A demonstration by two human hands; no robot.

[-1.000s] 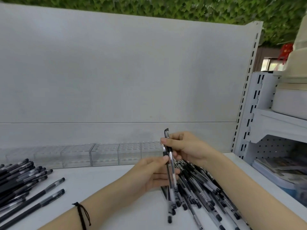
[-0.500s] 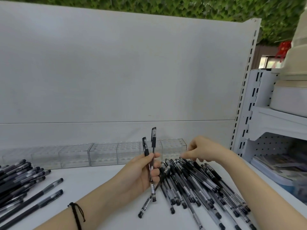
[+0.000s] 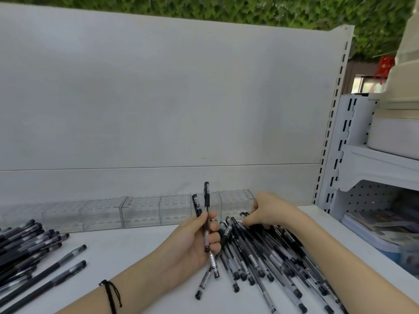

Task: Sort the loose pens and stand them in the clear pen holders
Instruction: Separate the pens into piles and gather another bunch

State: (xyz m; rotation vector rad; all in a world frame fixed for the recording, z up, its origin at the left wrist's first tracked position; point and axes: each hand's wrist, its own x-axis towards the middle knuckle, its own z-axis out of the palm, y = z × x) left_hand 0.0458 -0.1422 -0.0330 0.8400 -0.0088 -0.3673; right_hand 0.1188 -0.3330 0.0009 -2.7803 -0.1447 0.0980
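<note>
My left hand (image 3: 199,241) grips two black-capped clear pens (image 3: 206,200), caps up, above the white shelf. A loose pile of the same pens (image 3: 267,254) fans out to the right of that hand. My right hand (image 3: 267,210) reaches into the far end of that pile and pinches the cap end of one pen (image 3: 243,215). A row of clear pen holders (image 3: 140,211) stands along the back panel with no pens in it. A second pile of darker pens (image 3: 25,248) lies at the left edge.
The white shelf surface (image 3: 136,257) has a tall white back panel (image 3: 158,98) behind the holders. A slotted upright (image 3: 328,137) and a second shelf unit with stacked cream boxes (image 3: 399,132) and booklets (image 3: 371,225) stand on the right.
My right hand let go of the pens it shared with my left hand and dropped onto the right pile. My left hand moved left with two pens.
</note>
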